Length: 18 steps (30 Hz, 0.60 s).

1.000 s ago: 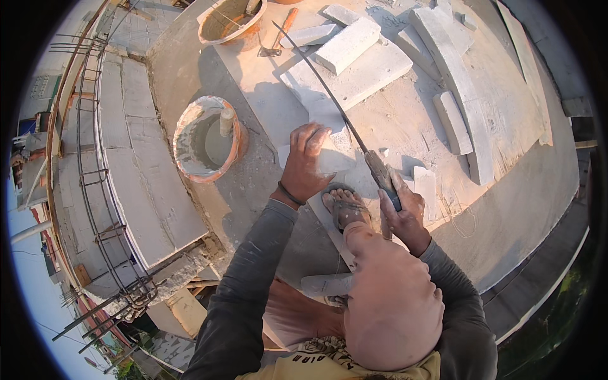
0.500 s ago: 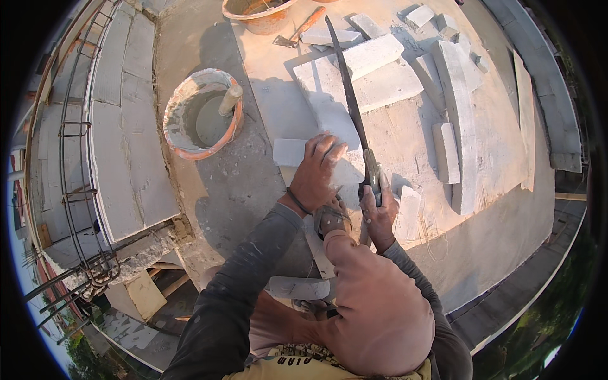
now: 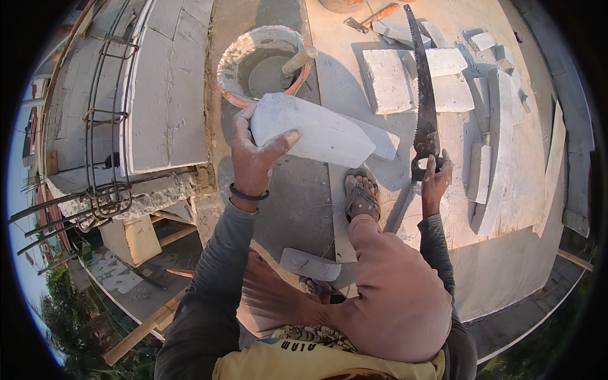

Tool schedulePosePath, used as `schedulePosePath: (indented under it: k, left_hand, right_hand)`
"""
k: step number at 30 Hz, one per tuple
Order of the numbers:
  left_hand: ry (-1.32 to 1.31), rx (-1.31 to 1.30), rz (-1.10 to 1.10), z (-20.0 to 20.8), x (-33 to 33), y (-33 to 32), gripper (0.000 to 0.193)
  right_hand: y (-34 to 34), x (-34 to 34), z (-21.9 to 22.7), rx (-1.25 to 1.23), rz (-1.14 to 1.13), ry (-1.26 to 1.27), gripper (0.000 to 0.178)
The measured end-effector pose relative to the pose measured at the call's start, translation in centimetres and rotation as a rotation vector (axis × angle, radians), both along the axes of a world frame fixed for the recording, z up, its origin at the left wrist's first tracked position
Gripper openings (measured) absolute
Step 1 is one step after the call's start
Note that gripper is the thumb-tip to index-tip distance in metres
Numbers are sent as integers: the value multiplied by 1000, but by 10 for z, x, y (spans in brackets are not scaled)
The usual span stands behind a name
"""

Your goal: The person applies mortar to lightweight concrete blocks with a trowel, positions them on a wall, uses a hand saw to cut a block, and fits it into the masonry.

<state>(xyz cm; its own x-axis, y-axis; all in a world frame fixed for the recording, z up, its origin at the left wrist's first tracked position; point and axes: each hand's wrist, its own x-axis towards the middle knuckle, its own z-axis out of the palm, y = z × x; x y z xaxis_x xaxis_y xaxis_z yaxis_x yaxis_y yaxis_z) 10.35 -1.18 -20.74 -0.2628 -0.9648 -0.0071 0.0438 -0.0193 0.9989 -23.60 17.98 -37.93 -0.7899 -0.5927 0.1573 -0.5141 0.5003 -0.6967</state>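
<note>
My left hand (image 3: 256,155) grips a white lightweight concrete block (image 3: 316,132) by its left end, thumb on top and fingers round the far edge. The block is raised and tilted, its right end above my sandalled foot (image 3: 362,193). Behind it, partly hidden, lies a smaller white piece (image 3: 384,142). In my right hand (image 3: 435,180) is a hand saw (image 3: 425,95), held by its dark handle. Its toothed blade points away from me, clear of the held block. A squarish block piece (image 3: 387,81) lies just left of the blade.
A mortar-coated bucket (image 3: 229,87) with a pale round handle (image 3: 299,61) in it stands beyond my left hand. A hammer-like tool (image 3: 373,18) lies at the far side. Long block strips (image 3: 497,155) lie right. Rebar (image 3: 95,120) and a block wall (image 3: 168,88) border the left.
My left hand has picked up the block and carried it left, towards the bucket. My right hand has drawn the saw away to the right, off the blocks.
</note>
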Motion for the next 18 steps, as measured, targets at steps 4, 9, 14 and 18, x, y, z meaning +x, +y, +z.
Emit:
schedulePosePath:
  k: [4, 9, 14, 18]
  left_hand:
    - [-291, 18, 303, -7, 67, 8, 79]
    - [-804, -194, 471, -53, 120, 8, 84]
    - [-853, -213, 624, -100, 143, 30, 91]
    - [-773, -199, 744, -123, 145, 53, 105]
  right_hand:
    - [-25, 32, 32, 27, 239, 259, 61]
    - [-100, 140, 58, -58, 835, -22, 50]
    - [-147, 228, 64, 75, 1272, -45, 58]
    - [-155, 299, 84, 13, 1404, -443, 76]
